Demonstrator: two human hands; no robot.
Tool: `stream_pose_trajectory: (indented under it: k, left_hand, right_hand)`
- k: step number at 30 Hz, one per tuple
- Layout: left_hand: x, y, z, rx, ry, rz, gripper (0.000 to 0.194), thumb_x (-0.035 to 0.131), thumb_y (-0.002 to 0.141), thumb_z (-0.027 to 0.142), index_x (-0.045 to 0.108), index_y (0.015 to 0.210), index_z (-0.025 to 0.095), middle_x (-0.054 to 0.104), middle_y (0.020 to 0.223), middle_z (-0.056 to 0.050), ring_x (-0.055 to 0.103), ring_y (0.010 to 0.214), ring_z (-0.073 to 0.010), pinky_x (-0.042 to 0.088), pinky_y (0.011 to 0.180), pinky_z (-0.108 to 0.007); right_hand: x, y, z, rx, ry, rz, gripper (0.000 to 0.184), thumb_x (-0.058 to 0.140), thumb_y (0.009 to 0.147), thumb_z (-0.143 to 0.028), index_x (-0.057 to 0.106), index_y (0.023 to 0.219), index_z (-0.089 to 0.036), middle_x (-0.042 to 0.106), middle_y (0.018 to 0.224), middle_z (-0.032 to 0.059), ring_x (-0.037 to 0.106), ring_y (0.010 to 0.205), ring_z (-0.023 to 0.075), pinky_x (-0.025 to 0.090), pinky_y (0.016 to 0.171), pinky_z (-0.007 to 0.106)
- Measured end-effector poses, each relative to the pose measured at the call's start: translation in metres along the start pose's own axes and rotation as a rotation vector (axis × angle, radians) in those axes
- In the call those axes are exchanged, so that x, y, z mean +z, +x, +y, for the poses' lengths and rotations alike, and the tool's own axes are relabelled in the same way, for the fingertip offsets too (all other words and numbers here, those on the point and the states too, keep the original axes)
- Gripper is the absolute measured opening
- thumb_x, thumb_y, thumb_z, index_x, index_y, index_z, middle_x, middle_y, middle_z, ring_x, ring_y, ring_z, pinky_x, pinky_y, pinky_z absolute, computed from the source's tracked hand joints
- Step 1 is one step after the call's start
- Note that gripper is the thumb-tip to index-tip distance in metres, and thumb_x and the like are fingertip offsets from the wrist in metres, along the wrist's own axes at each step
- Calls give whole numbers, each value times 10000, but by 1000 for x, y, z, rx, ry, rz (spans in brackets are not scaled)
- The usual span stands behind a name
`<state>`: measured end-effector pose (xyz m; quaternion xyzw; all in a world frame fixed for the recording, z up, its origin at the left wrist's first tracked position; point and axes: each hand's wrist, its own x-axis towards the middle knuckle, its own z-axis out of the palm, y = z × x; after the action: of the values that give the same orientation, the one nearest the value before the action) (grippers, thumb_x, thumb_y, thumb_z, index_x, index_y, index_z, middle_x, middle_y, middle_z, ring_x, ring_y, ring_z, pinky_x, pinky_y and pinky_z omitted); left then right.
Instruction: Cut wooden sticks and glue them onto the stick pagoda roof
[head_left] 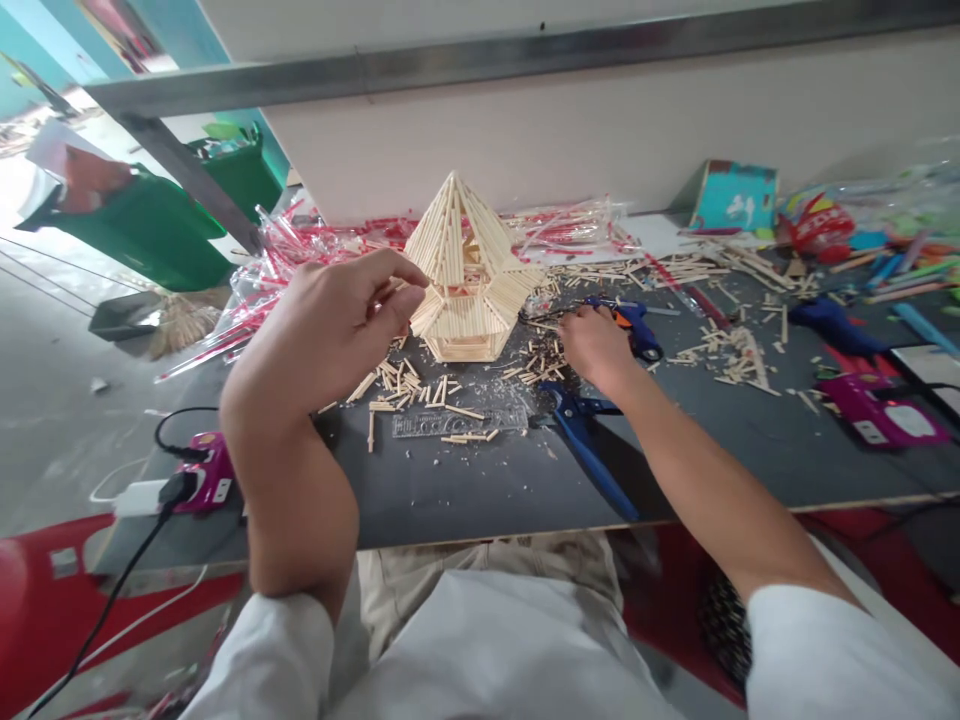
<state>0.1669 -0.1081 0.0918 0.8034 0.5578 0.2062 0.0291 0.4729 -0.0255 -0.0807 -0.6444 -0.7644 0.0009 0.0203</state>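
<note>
A pointed-roof model house of thin wooden sticks stands upright on the dark table. My left hand is at its left side, fingers curled and thumb bent toward the index finger; whether the fingertips grip the model or a small piece is hidden. Lower and to the right, my right hand reaches down with closed fingers to a pile of short sticks; what they hold cannot be made out. Just beyond that hand lies a blue glue gun. Nearer me is a blue-handled cutter.
A clear plastic stencil ruler lies before the model. Red-and-clear wrappers spread behind it. Purple power sockets sit at the left edge, another power strip at right. A second blue glue gun lies there. Green bins stand left.
</note>
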Motion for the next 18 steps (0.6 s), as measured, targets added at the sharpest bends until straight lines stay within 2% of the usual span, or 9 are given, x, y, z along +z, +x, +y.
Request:
stream_pose_trajectory:
  k: [5, 9, 13, 18]
  left_hand:
    - [5, 8, -13, -21, -26, 83, 258, 500, 1023, 350, 729, 1068, 240, 627, 631, 35, 480, 547, -118, 425, 736, -268]
    - [7, 15, -24, -45, -60, 82, 273, 484, 1024, 308, 727, 1106, 213, 667, 681, 29, 470, 564, -98, 433, 764, -268]
    - [12, 22, -35, -42, -85, 117, 267, 497, 1008, 317, 741, 1078, 235, 682, 680, 33, 483, 542, -103, 438, 733, -273]
    - [22, 28, -47, -79, -60, 48, 282, 465, 1013, 321, 719, 1018, 196, 668, 674, 14, 528, 579, -123, 402, 685, -290]
  right_hand:
    - [12, 9, -7, 5, -21, -3, 378, 395, 1033, -228, 695, 1184, -54, 651, 1178, 245, 506, 1195, 327, 406, 984, 407]
    - [12, 17, -3, 10, -20, -36, 338, 449, 1022, -242, 701, 1177, -78, 659, 1210, 220, 563, 1176, 299, 427, 961, 364]
    - [8, 33, -2, 90, -24, -139, 295, 537, 990, -306, 745, 1116, -138, 722, 1069, 189, 676, 1009, 297, 478, 824, 364]
    - [-11, 48, -10, 143, -37, -249, 291, 634, 919, -327, 767, 1030, -92, 739, 1023, 235, 711, 972, 346, 475, 754, 379]
